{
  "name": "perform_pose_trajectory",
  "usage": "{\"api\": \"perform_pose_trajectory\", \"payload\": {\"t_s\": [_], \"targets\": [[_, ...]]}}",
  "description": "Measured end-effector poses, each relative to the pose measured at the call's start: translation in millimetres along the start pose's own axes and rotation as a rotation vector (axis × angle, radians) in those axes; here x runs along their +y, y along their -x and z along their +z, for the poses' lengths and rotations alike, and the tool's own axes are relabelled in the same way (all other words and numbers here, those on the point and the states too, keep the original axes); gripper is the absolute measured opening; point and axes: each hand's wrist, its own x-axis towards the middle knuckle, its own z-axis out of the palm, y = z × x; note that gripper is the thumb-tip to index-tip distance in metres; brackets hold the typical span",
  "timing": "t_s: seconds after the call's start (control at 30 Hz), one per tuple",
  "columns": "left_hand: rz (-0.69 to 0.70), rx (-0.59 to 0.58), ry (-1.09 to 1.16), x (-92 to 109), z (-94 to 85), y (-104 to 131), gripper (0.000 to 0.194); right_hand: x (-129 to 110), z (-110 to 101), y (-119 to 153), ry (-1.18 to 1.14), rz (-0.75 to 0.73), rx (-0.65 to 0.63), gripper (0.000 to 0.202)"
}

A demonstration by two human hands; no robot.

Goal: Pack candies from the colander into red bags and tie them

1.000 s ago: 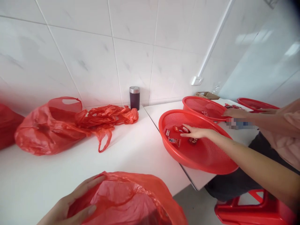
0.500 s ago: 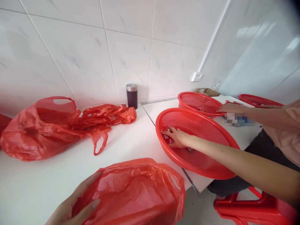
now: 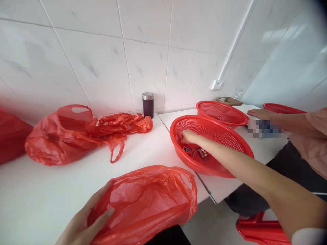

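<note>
Fingers of the right hand (image 3: 189, 136), spread in the earlier frame, now curl together inside the red basket (image 3: 204, 169), grip unclear, uncovering snack packets (image 3: 203, 153), while the left hand (image 3: 83, 221), thumb spread from fingers, touches the open red bag (image 3: 150, 207).

Glossy, crinkled red plastic bag (image 3: 150, 200).
</note>
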Motion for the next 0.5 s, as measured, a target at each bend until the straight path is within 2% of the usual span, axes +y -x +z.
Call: {"api": "perform_pose_trajectory", "payload": {"t_s": [0.07,0.17,0.23,0.3,0.37,0.43,0.5], "targets": [[-0.047,-0.058,0.044,-4,-3.5,3,0.070,1,-18,3,-0.065,0.008,-0.007,0.011],[-0.057,-0.051,0.053,0,-3.8,6,0.069,-4,-50,27,-0.157,-0.009,0.027,0.009],[-0.051,-0.032,0.040,8,0.4,6,0.068,-20,-68,55,-0.255,-0.077,0.057,0.008],[-0.042,-0.008,0.029,19,6.7,4,0.068,-47,-77,89,-0.488,-0.251,0.035,0.007],[-0.032,-0.001,0.038,27,13.5,0,0.069,-81,-71,120,-0.555,-0.409,-0.091,0.007],[-0.033,-0.013,0.071,31,19.2,-4,0.073,-112,-54,142,-0.502,-0.559,-0.223,0.010],[-0.040,-0.026,0.093,33,23.4,-6,0.075,-136,-34,152,-0.363,-0.625,-0.238,0.015]]}}
